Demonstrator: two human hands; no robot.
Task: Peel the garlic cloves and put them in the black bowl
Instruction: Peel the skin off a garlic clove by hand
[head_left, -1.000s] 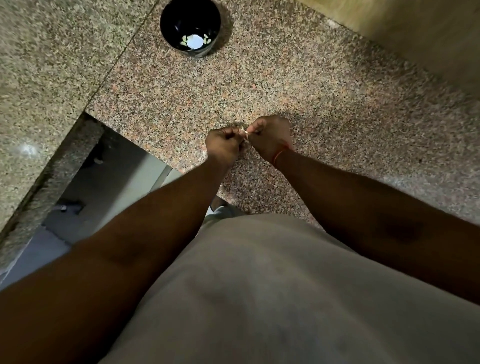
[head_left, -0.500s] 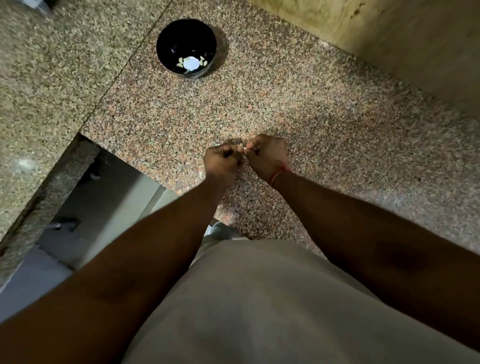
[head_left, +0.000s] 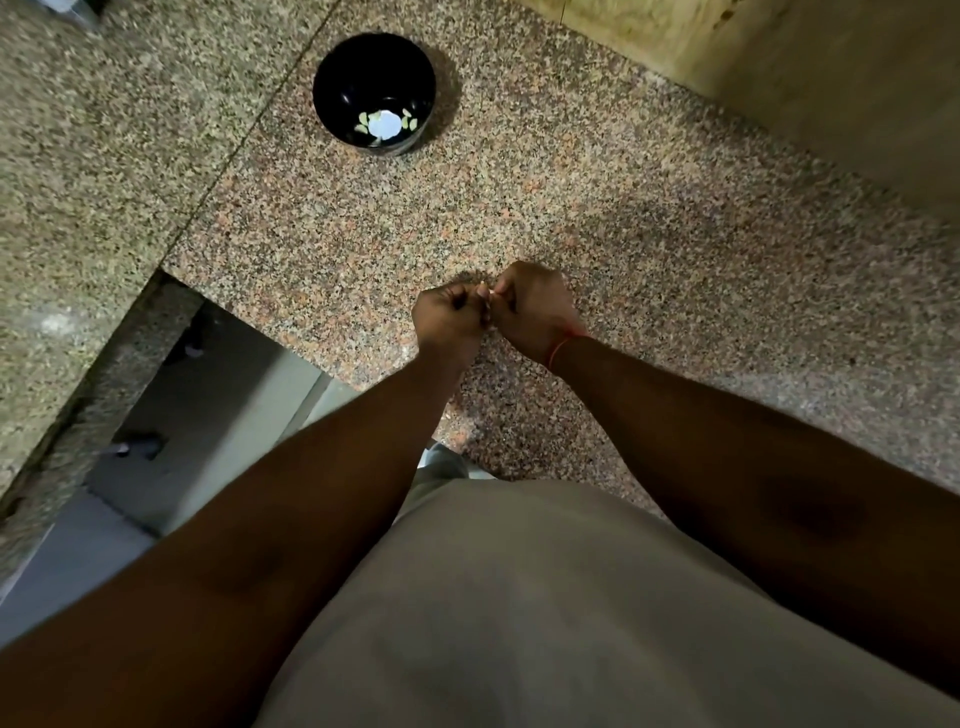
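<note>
Change: since the earlier pictures the black bowl (head_left: 374, 93) is seen lower in the view and nearer to the hands; the two hands have been kept together in the same pinch.
Left hand (head_left: 451, 318): curled into a loose fist, fingertips pinched on the garlic clove (head_left: 484, 292); held just above the desk (head_left: 649, 244).
Right hand (head_left: 530, 306): curled likewise, thumb and forefinger closed on the same clove from the 3 o'clock side; a red thread (head_left: 563, 345) is worn round its wrist.
Garlic clove: only a small pale sliver is shown between the two sets of fingertips; its long axis and the way it points cannot be told, as most of it is covered.
Black bowl: stood upright on the desk at about 11 o'clock from the hands, well apart from them; a few pale peeled cloves (head_left: 385, 123) are seen on its bottom, around a bright reflection.
Desk: speckled pinkish granite; a straight seam is run from 12 o'clock toward 8 o'clock just left of the bowl, with a greyer slab (head_left: 104, 156) beyond it.
Writing: no brand, label or lettering can be read on any of the things.
Clothing: a beige garment (head_left: 519, 597) fills the 6 o'clock part of the view.
</note>
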